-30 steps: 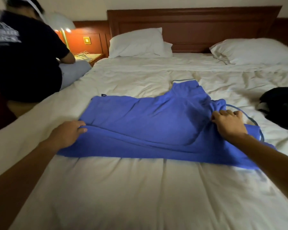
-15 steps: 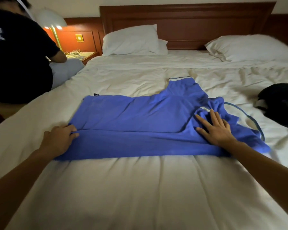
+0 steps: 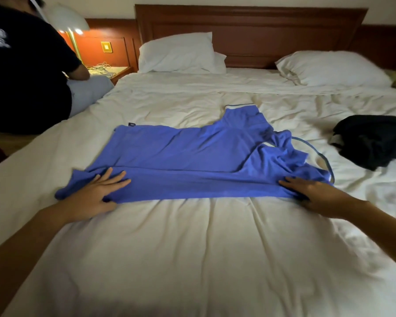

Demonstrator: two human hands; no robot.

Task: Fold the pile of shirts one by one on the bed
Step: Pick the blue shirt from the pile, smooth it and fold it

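Note:
A blue shirt (image 3: pixel 188 161) lies sideways across the white bed (image 3: pixel 192 259), its near long edge folded over into a strip. One sleeve with a white-trimmed cuff points toward the headboard, and the collar end bunches at the right. My left hand (image 3: pixel 96 195) lies flat with straight fingers on the strip's left end. My right hand (image 3: pixel 316 191) lies flat on the strip's right end, near the collar. A dark pile of clothes (image 3: pixel 373 140) sits at the bed's right side.
Another person in a black shirt (image 3: pixel 25 72) sits on the bed's left edge. Two white pillows (image 3: pixel 178 52) (image 3: pixel 334 67) lean at the wooden headboard. A lit lamp (image 3: pixel 69 21) stands over a bedside table with cables.
My left hand let go of the shirt's edge and now lies flat on the folded strip. My right hand slid from the shirt's chest down to the strip's right end. The fold flattened.

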